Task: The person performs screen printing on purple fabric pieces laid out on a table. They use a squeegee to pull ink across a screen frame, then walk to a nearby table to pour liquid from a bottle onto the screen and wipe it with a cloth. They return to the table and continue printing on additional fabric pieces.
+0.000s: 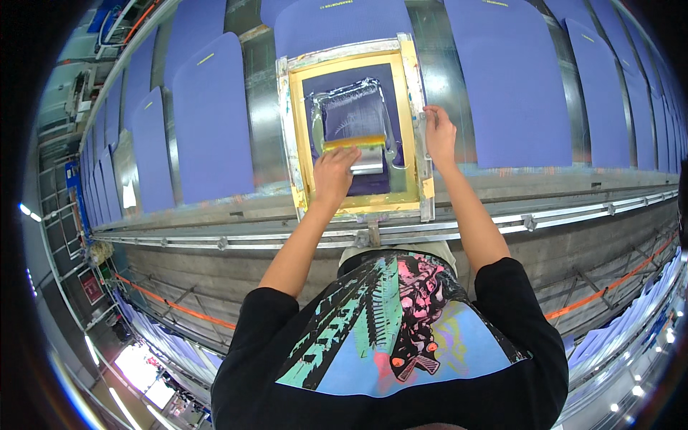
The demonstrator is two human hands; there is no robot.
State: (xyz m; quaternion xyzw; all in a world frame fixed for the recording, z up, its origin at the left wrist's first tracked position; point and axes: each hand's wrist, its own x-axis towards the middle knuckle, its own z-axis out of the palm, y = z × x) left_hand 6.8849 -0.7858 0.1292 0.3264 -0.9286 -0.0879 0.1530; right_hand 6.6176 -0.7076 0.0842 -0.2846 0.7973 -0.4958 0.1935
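A screen-printing frame [351,55] with pale, paint-stained bars and a yellowish inner border lies flat in front of me. My left hand [335,174] grips a squeegee [369,159] with a metal holder and a yellow-orange blade edge, resting on the mesh in the lower half of the screen. Shiny, clear-looking ink [393,129] lines the top and sides of the dark printing area. At the frame's right bar, my right hand [440,132] has its fingers bent closed around the outer edge; the thumb side is partly hidden.
Blue-violet fabric panels [509,86] lie on metal boards to both sides of the frame, and one [344,25] extends beyond it. A metal rail [287,240] runs along the near edge of the long table, between it and me. Orange strips [175,304] cross behind.
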